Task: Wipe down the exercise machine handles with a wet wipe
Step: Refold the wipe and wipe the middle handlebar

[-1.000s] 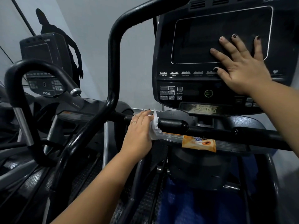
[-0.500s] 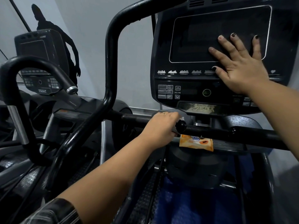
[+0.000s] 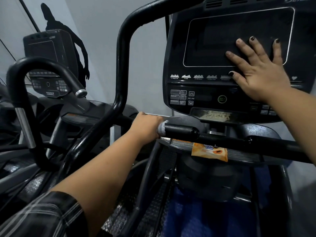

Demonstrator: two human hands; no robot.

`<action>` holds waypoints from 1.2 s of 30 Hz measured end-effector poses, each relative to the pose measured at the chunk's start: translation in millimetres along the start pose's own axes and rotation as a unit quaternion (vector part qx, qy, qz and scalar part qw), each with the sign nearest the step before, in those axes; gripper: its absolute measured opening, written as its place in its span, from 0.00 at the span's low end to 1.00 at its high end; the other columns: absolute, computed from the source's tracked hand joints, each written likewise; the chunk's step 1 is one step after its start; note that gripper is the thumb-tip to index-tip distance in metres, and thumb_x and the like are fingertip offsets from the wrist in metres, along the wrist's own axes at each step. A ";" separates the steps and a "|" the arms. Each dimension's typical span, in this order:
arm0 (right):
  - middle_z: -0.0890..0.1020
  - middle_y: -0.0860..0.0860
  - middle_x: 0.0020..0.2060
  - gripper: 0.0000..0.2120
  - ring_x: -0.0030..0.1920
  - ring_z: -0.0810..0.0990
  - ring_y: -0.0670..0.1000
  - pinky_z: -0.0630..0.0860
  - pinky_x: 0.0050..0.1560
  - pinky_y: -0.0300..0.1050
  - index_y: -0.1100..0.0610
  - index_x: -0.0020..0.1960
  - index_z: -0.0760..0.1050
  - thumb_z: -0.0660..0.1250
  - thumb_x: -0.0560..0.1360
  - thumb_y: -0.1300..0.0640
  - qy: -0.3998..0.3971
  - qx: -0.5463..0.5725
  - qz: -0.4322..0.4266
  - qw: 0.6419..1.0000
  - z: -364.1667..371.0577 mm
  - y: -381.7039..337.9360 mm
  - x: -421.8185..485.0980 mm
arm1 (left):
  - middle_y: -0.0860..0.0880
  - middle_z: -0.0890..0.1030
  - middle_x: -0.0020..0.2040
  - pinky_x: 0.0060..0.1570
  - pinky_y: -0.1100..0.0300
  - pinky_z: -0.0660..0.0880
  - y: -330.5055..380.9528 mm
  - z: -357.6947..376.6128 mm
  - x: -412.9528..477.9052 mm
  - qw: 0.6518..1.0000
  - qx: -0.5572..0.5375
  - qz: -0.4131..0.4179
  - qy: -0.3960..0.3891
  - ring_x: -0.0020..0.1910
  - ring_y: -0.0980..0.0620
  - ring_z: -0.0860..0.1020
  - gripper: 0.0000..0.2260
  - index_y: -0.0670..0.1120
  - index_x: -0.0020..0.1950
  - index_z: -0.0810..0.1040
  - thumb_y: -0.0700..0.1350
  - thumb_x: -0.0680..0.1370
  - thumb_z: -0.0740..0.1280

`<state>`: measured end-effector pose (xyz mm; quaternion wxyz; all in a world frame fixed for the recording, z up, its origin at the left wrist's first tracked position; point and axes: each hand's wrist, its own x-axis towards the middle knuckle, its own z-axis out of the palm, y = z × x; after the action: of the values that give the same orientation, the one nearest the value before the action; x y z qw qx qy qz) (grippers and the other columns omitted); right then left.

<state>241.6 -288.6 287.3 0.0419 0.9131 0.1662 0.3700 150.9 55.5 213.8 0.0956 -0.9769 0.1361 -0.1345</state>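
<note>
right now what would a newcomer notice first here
The right hand lies flat, fingers spread, on the dark console screen at upper right. At centre the left hand grips a white wet wipe round the black handle. Just below, an orange wipes packet lies on the machine's ledge.

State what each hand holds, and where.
Left hand grips the wet wipe wrapped round the handle near its end. Right hand lies flat on the console screen, holding nothing.
</note>
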 end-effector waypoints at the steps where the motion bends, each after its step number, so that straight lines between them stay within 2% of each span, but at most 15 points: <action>1: 0.47 0.45 0.80 0.28 0.79 0.43 0.50 0.39 0.74 0.67 0.41 0.79 0.50 0.44 0.80 0.38 0.000 -0.001 0.001 1.000 0.4 0.1 0.2 | 0.52 0.80 0.39 0.52 0.55 0.67 -6.2 -0.2 -0.3 1.000 0.014 -0.009 -0.010 0.44 0.48 0.80 0.05 0.52 0.42 0.71 0.49 0.71 0.66; 3: 0.46 0.45 0.80 0.28 0.79 0.43 0.50 0.39 0.74 0.67 0.41 0.79 0.50 0.44 0.79 0.38 0.001 -0.004 0.002 1.000 1.0 0.3 0.7 | 0.52 0.81 0.42 0.49 0.56 0.62 -16.7 0.3 0.1 0.999 0.034 -0.025 -0.033 0.47 0.48 0.80 0.04 0.52 0.42 0.70 0.47 0.73 0.65; 6: 0.47 0.45 0.80 0.28 0.79 0.43 0.50 0.39 0.74 0.67 0.42 0.79 0.51 0.44 0.79 0.38 0.002 0.002 0.000 1.000 0.5 0.0 0.7 | 0.50 0.82 0.46 0.47 0.57 0.60 -23.1 2.2 1.6 0.997 0.062 -0.030 -0.043 0.50 0.47 0.80 0.05 0.53 0.44 0.69 0.45 0.74 0.65; 9: 0.47 0.45 0.80 0.28 0.79 0.43 0.51 0.39 0.74 0.67 0.42 0.79 0.51 0.45 0.79 0.38 0.004 0.003 0.000 1.000 -0.1 -0.8 0.5 | 0.50 0.82 0.46 0.45 0.57 0.61 -23.8 10.6 1.6 0.997 0.062 -0.026 -0.034 0.50 0.45 0.80 0.07 0.52 0.46 0.72 0.41 0.72 0.66; 12: 0.47 0.45 0.80 0.28 0.79 0.43 0.51 0.39 0.74 0.67 0.42 0.79 0.50 0.45 0.80 0.38 0.004 0.001 0.005 1.000 0.3 -1.6 1.1 | 0.47 0.81 0.45 0.45 0.55 0.67 -23.2 18.8 0.7 1.000 0.008 -0.017 -0.007 0.49 0.43 0.79 0.07 0.47 0.45 0.75 0.41 0.69 0.68; 15: 0.47 0.45 0.80 0.28 0.79 0.44 0.51 0.40 0.74 0.68 0.42 0.79 0.51 0.45 0.80 0.39 0.007 0.000 0.005 1.000 0.9 -2.2 1.2 | 0.46 0.81 0.44 0.41 0.55 0.66 -9.1 16.3 -2.0 0.999 -0.047 -0.014 0.016 0.46 0.41 0.79 0.07 0.48 0.42 0.71 0.45 0.69 0.68; 18: 0.47 0.46 0.80 0.28 0.79 0.44 0.52 0.40 0.74 0.68 0.42 0.79 0.51 0.44 0.79 0.38 0.011 -0.002 0.004 1.000 1.4 -2.9 1.1 | 0.48 0.82 0.45 0.41 0.56 0.67 13.8 7.3 -1.1 0.998 -0.063 0.017 0.023 0.47 0.43 0.79 0.14 0.50 0.48 0.74 0.55 0.69 0.71; 20: 0.47 0.46 0.80 0.28 0.79 0.44 0.52 0.40 0.74 0.68 0.42 0.79 0.51 0.44 0.79 0.38 0.012 -0.005 0.004 1.000 1.5 -3.1 1.7 | 0.49 0.83 0.47 0.42 0.55 0.70 32.8 1.4 3.0 0.996 -0.069 0.050 0.026 0.48 0.43 0.80 0.18 0.51 0.55 0.74 0.56 0.69 0.71; 22: 0.48 0.46 0.80 0.28 0.79 0.44 0.52 0.40 0.74 0.69 0.42 0.79 0.51 0.44 0.79 0.38 0.014 -0.003 0.004 1.000 1.7 -2.5 1.4 | 0.49 0.83 0.47 0.40 0.57 0.69 50.9 -1.1 7.0 0.994 -0.064 0.074 0.038 0.48 0.44 0.80 0.19 0.51 0.57 0.73 0.55 0.70 0.71; 25: 0.48 0.46 0.80 0.28 0.79 0.45 0.52 0.40 0.74 0.69 0.42 0.79 0.52 0.45 0.80 0.39 0.020 0.005 0.001 1.000 2.6 -1.2 0.4 | 0.50 0.82 0.43 0.37 0.59 0.65 60.7 -0.7 8.9 0.992 -0.076 0.077 0.059 0.44 0.45 0.80 0.11 0.52 0.48 0.71 0.54 0.71 0.69; 27: 0.48 0.46 0.80 0.28 0.79 0.45 0.51 0.40 0.74 0.68 0.42 0.79 0.52 0.46 0.80 0.39 0.020 0.008 -0.001 1.000 2.6 -0.8 0.8 | 0.51 0.82 0.42 0.36 0.58 0.64 57.5 -0.9 9.0 0.993 -0.079 0.071 0.053 0.42 0.45 0.80 0.12 0.53 0.43 0.66 0.54 0.72 0.68; 33: 0.48 0.46 0.80 0.28 0.79 0.44 0.51 0.40 0.74 0.67 0.42 0.79 0.52 0.46 0.80 0.39 0.017 0.004 0.001 1.000 2.7 0.4 0.1 | 0.48 0.82 0.41 0.38 0.54 0.68 16.4 14.8 3.1 0.994 -0.072 0.052 0.066 0.43 0.41 0.80 0.09 0.52 0.44 0.68 0.52 0.71 0.67; 36: 0.49 0.46 0.80 0.28 0.79 0.45 0.51 0.40 0.74 0.68 0.42 0.79 0.53 0.46 0.80 0.39 0.019 0.005 0.001 1.000 1.6 -1.2 0.7 | 0.48 0.81 0.41 0.41 0.53 0.64 -14.5 26.1 -0.6 0.997 -0.038 0.017 0.068 0.44 0.42 0.79 0.10 0.52 0.43 0.64 0.46 0.70 0.66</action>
<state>242.9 -287.1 286.4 0.0340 0.9061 0.1674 0.3870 161.4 73.3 192.2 0.0509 -0.9659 0.1640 -0.1938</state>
